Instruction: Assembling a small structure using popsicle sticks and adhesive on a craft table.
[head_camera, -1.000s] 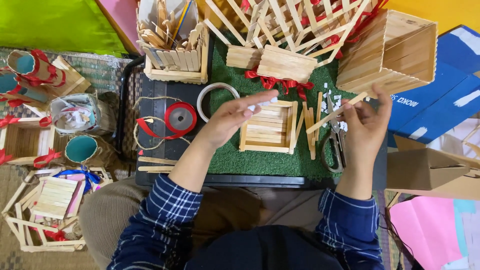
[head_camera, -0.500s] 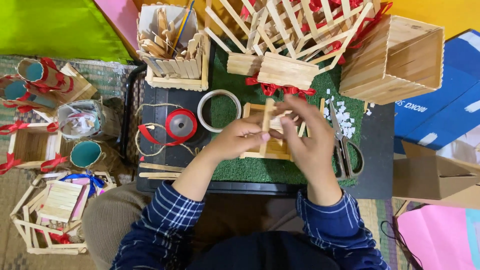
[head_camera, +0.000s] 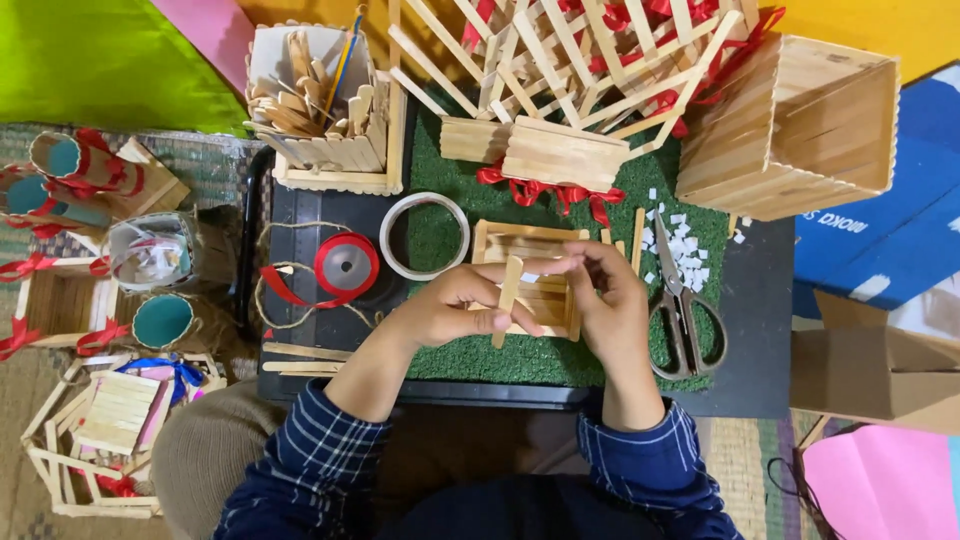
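Note:
A single wooden craft stick (head_camera: 509, 295) stands nearly upright in the picture, pinched between both hands. My left hand (head_camera: 455, 310) grips its middle and lower part. My right hand (head_camera: 610, 300) pinches its upper end with the fingertips. Under the hands lies a small square tray of craft sticks (head_camera: 530, 285) on a patch of green artificial grass (head_camera: 470, 355), partly hidden by my fingers.
Scissors (head_camera: 683, 310) and white paper scraps (head_camera: 685, 245) lie right of the tray. A tape ring (head_camera: 424, 236), red ribbon spool (head_camera: 347, 264) and twine lie left. A stick-filled box (head_camera: 335, 150), lattice pieces (head_camera: 570, 60) and a wooden box (head_camera: 800, 125) stand behind. Cardboard (head_camera: 870, 375) at right.
One second ago the hands were apart, the right one holding a stick off to the right. They came together over the tray and now both hold one stick.

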